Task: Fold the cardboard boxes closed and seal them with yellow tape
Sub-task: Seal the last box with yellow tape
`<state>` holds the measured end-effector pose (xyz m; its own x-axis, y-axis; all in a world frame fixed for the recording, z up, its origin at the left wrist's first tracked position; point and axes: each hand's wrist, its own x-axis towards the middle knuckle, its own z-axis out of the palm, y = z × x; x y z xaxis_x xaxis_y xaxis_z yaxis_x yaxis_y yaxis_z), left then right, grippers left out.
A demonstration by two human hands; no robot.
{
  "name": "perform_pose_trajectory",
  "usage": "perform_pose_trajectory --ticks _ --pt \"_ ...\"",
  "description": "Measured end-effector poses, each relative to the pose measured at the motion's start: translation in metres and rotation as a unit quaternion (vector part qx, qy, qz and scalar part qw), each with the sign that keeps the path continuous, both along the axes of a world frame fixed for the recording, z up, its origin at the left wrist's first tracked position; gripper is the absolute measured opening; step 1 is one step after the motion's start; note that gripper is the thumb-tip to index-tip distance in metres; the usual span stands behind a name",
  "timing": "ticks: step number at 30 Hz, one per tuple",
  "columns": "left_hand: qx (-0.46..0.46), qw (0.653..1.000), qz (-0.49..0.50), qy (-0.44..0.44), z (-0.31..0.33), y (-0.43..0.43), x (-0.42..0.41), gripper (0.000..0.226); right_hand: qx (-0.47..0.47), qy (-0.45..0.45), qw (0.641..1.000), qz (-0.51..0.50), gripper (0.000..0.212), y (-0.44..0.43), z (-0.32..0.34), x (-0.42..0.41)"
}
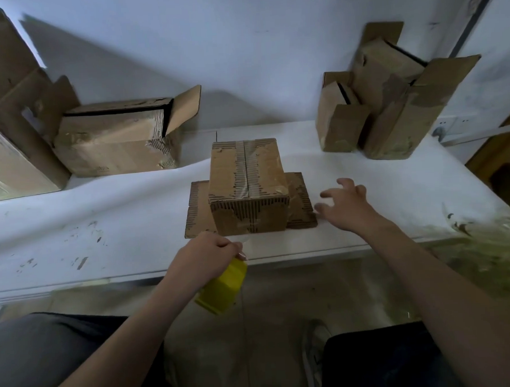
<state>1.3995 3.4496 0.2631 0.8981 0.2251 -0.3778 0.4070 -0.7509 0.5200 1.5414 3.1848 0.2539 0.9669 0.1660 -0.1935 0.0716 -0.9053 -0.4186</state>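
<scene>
Two hands out front: the left hand (pixel 205 254) curls round the yellow tape roll (pixel 222 285) at the table's (pixel 103 229) near edge. The right hand (pixel 345 204) is splayed and holds nothing, just beside the centre box (pixel 247 187); it's blurred, perhaps brushing a flap. That box sits closed, tape along its seam. Behind stand the open boxes on the left (pixel 114 141) and the open boxes on the right (pixel 390 105).

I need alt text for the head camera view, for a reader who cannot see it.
A person's left hand grips a yellow tape roll at the near edge of a white table, before a closed brown cardboard box; the open right hand hovers beside the box. Behind it stand open cardboard boxes.
</scene>
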Motion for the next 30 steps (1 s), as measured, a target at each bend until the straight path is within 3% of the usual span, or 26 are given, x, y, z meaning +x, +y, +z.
perform_pose_trajectory --ticks 5,8,10,12,19,24,27,30 --pt "0.001 1.0 -0.016 -0.01 0.005 0.003 0.001 0.031 0.223 -0.141 0.957 0.122 0.043 0.045 0.031 -0.011" --pt "0.005 0.999 -0.035 -0.014 0.016 0.013 0.005 0.033 0.116 -0.197 0.942 0.246 0.052 0.076 0.029 -0.022" --pt "0.015 0.999 -0.043 -0.021 0.021 0.022 0.006 0.032 0.015 -0.236 0.934 0.267 0.051 0.087 0.019 -0.025" --pt "0.013 0.999 -0.034 -0.023 0.021 0.034 0.004 0.029 -0.023 -0.271 0.926 0.263 0.047 0.093 0.011 -0.025" --pt "0.032 0.999 0.003 -0.007 0.005 0.049 -0.01 0.033 -0.007 -0.403 0.883 0.239 0.042 0.118 -0.008 -0.02" --pt "0.02 1.0 0.015 -0.011 0.004 0.049 -0.011 0.038 -0.074 -0.421 0.873 0.235 0.065 0.129 -0.018 -0.015" --pt "-0.052 0.997 0.05 -0.029 0.01 0.048 -0.011 0.041 -0.085 -0.425 0.87 0.233 0.07 0.132 -0.017 -0.012" --pt "-0.161 0.981 0.093 -0.046 0.019 0.045 -0.012 0.034 -0.049 -0.428 0.874 0.224 0.059 0.131 -0.007 -0.013"
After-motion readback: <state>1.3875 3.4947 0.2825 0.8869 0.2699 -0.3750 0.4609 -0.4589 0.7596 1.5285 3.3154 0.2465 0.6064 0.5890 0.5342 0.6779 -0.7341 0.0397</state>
